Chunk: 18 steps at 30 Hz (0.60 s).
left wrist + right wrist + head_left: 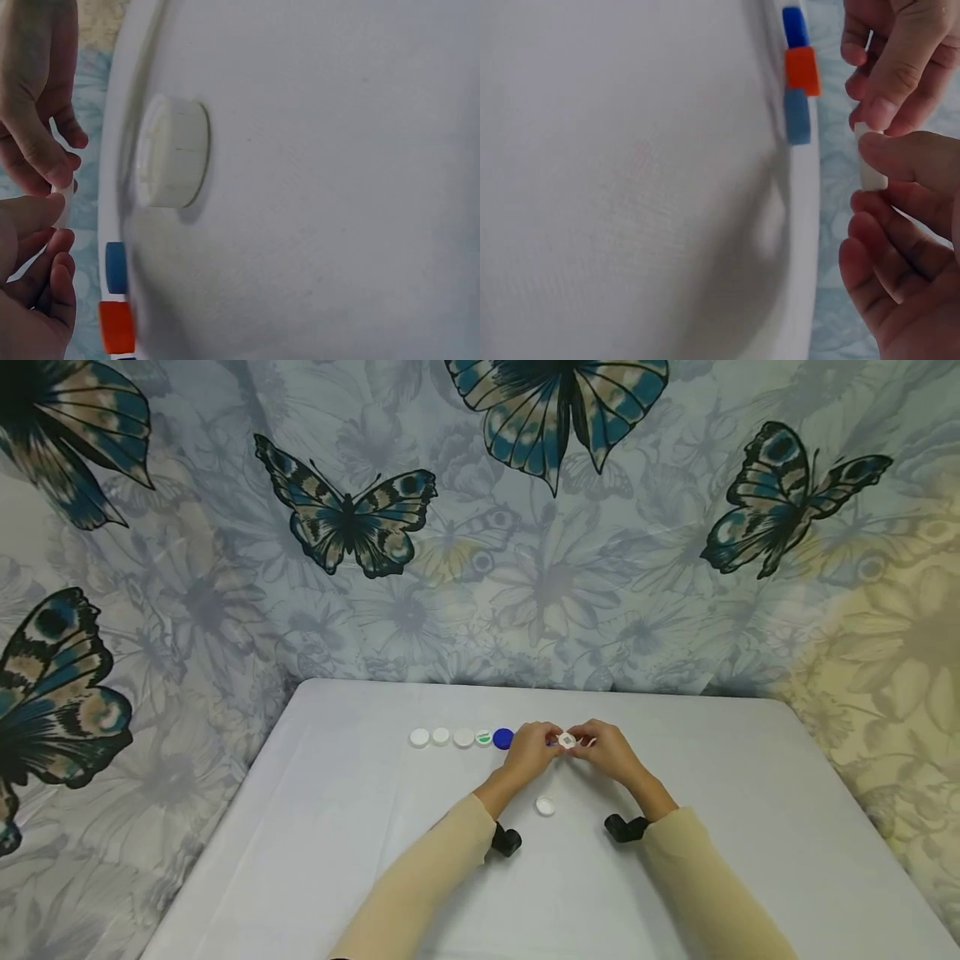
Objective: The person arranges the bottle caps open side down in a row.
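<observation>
Over the far half of the table, both hands meet at a small white bottle cap (567, 741) with a greyish mark on its face. My left hand (531, 750) pinches it from the left, and my right hand (611, 752) pinches its right side. In the right wrist view the white cap (872, 171) stands on edge between the fingertips. Another white cap (545, 807) lies on the table nearer me, below the hands; it shows large in the left wrist view. Beside the left hand, a blue cap (503, 739) ends the visible part of a row.
Left of the blue cap, the row goes on with a white cap with a green print (483, 738) and several plain white caps (441, 737). An orange cap (802, 71) and a lighter blue cap (797, 116) are mostly hidden behind the left hand in the head view. White cloth covers the table (315, 843).
</observation>
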{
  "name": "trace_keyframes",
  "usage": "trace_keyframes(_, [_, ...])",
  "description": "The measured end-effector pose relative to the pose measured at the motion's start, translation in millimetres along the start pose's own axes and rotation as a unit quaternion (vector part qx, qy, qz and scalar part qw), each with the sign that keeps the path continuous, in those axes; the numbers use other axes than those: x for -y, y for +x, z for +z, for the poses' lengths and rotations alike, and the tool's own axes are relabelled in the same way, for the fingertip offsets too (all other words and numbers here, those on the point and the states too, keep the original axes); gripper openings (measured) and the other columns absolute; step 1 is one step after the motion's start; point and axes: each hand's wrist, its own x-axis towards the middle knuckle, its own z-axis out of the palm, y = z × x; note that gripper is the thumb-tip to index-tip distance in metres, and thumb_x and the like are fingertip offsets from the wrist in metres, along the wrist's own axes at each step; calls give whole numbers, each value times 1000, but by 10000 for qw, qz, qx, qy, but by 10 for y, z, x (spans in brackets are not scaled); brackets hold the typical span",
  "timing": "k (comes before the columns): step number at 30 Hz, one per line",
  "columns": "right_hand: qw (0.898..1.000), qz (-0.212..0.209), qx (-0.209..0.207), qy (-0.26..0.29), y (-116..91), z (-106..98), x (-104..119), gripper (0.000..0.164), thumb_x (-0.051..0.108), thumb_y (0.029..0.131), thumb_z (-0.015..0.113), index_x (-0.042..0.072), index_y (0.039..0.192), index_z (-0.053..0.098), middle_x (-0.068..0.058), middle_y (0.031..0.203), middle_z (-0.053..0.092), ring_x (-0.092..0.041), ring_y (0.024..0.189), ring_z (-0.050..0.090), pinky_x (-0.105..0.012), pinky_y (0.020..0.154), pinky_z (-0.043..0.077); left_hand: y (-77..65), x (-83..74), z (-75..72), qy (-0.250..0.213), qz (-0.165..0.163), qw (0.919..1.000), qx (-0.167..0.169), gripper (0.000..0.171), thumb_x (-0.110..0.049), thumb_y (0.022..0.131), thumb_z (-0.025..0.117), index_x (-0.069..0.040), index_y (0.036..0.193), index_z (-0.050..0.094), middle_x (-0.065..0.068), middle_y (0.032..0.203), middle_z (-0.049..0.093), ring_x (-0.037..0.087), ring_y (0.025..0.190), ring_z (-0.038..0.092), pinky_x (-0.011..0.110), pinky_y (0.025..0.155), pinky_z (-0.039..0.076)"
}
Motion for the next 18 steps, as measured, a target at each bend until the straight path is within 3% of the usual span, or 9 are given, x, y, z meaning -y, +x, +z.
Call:
trace_keyframes(3, [9996,198,185,-17,4,3,-89,23,1,79,75,-7,101,71,-16,87,68,-20,75,59,-24,64,46,31,-40,88,216,-46,9997,58,26,-22,85,76,-11,109,73,-1,89,71,13,82,60,21,73,45])
trace_keyframes(11, [9954,643,698,-142,100,77,-161,25,4,79,76,-7,100,71,-15,85,68,-18,74,59,-28,66,47,48,-21,124,660,-110,9970,378,24,-21,87,74,-10,109,74,-1,88,68,14,82,57,21,72,42])
trace_keyframes(18, [9948,549,704,-481,166,97,-163,26,7,78,74,-7,100,71,-11,79,63,-19,72,55,-30,66,45,71,-39,127,446,145,9988,130,20,-16,87,73,-9,105,75,2,85,69,16,80,58,20,70,43])
